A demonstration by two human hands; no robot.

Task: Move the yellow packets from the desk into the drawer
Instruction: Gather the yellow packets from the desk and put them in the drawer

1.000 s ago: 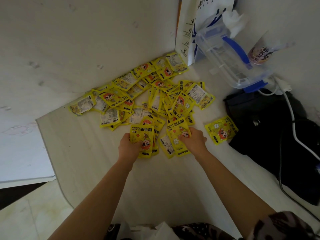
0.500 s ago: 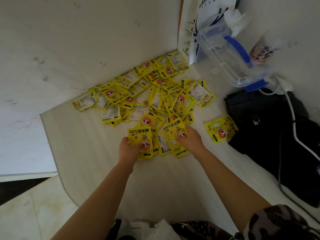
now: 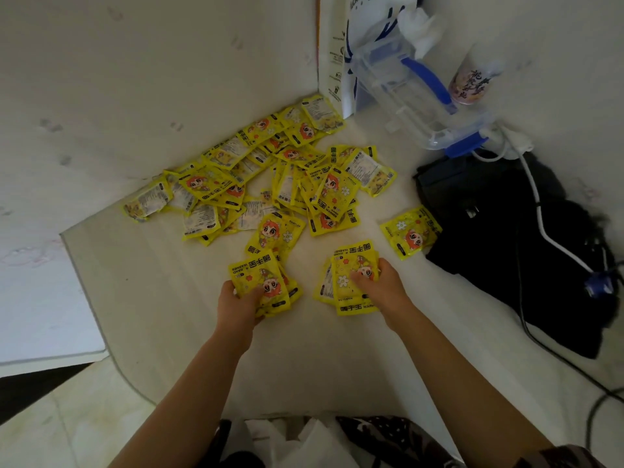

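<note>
Both hands were loaded: the left hand (image 3: 241, 300) gripped a small stack of yellow packets (image 3: 266, 282), the right hand (image 3: 380, 285) clutched another stack (image 3: 353, 278), likely bundling them for fewer trips. Since half a second earlier, both stacks had been drawn away from the main pile (image 3: 270, 184) on the tabletop (image 3: 304, 359); no drawer was visible.

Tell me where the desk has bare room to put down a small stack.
Bare desk lies left of the left hand, and nearer the person between both forearms. A narrow gap sits between the two held stacks. Crowded: the yellow packet pile by the wall, and the black bag on the right.
</note>
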